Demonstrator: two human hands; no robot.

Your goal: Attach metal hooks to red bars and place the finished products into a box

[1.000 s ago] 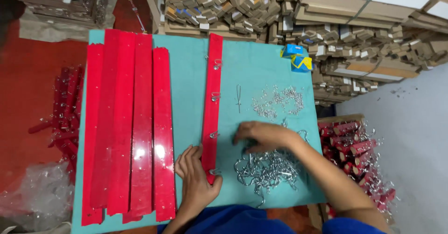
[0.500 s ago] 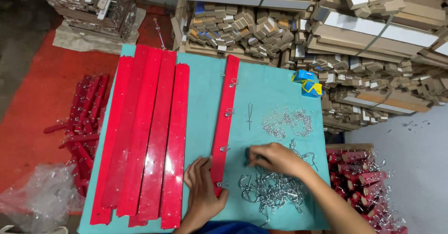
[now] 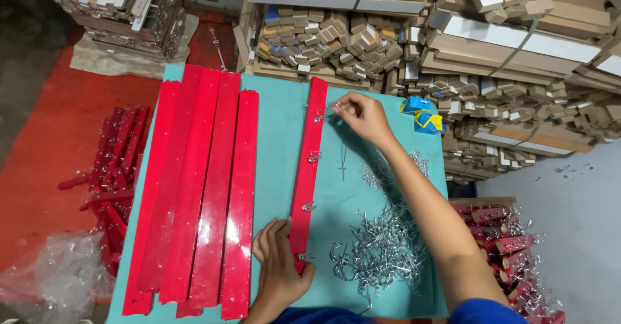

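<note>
Left hand (image 3: 279, 269) lies open, pressing the red strip (image 3: 308, 169) at 6 o'clock. Right hand (image 3: 362, 114) pinches a hook (image 3: 337, 106) at 12. Strip probably stiff, light; hold its edges.

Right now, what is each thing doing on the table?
Single red strip: flat, hooks along its right edge.
Left hand: pressing the strip's near end.
Right hand: pinching a small metal hook at the far end.
Hook pile: loose heap.
Four red strips: side by side.
</note>
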